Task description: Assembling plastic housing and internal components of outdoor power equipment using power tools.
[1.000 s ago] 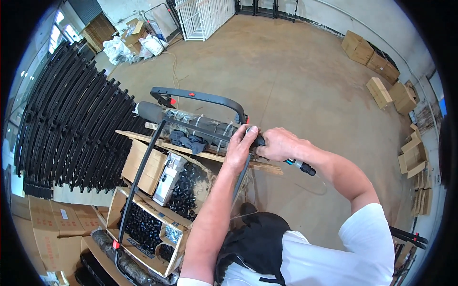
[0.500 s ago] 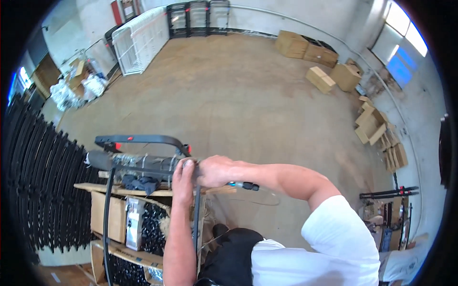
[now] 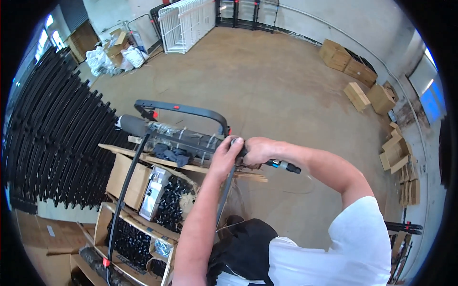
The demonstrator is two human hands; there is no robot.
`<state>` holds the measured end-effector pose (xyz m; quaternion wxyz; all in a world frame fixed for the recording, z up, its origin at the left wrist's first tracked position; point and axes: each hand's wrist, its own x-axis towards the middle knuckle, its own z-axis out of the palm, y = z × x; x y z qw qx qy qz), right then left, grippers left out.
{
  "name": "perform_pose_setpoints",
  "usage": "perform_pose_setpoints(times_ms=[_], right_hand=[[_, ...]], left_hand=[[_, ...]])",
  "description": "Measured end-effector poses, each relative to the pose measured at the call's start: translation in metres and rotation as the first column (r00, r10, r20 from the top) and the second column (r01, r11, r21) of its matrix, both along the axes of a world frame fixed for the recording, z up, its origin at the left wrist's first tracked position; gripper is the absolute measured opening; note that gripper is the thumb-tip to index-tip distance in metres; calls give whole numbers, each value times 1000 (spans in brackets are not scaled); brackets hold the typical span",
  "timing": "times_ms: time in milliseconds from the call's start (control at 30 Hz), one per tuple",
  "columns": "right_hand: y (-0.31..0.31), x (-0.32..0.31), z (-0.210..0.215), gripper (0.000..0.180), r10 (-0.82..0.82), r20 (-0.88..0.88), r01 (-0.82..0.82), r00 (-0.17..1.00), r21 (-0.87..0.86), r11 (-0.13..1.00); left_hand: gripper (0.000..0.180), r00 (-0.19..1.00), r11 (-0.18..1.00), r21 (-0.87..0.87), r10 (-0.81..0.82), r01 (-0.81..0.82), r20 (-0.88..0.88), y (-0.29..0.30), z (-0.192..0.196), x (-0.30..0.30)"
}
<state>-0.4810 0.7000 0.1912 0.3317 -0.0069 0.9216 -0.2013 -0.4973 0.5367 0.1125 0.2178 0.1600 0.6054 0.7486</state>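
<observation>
A black tubular metal frame (image 3: 200,111) with red fittings lies across a padded bar (image 3: 183,137) wrapped in grey material and clear film. My left hand (image 3: 228,155) is closed on the frame's near right corner, thumb on top. Right beside it, my right hand (image 3: 260,150) is wrapped round an air screwdriver (image 3: 285,166), whose blue and black end sticks out behind the hand. A thin hose loops below that end. The tool's tip is hidden between my hands. A dark cloth (image 3: 171,155) lies beside the bar on a wooden board (image 3: 129,152).
Below the board sit boxes of small black parts (image 3: 174,202) and a silvery box (image 3: 153,193). Many black frames (image 3: 52,133) are stacked at the left. White racks (image 3: 186,26) stand at the far wall; cardboard boxes (image 3: 334,55) line the right wall.
The view has turned, so the surroundings and the black frame appear shifted and tilted. Both hands keep their hold at the same corner.
</observation>
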Motion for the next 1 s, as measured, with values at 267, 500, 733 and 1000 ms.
perform_pose_setpoints(times_ms=[267, 500, 733, 1000], right_hand=[[-27, 8, 13, 28, -192, -10, 192, 981, 22, 981], [-118, -36, 66, 38, -89, -220, 86, 971, -26, 996], [-246, -179, 55, 38, 141, -286, -147, 948, 1, 989], [-321, -282, 39, 36, 244, -345, -256, 906, 11, 967]], left_hand=[[37, 999, 995, 100, -4, 1, 37, -8, 10, -4], [31, 979, 971, 180, 179, -160, -94, -91, 47, -55], [26, 857, 835, 217, 516, -505, 9, -212, 40, -168], [26, 764, 741, 202, 643, -640, 63, -278, 26, -256]])
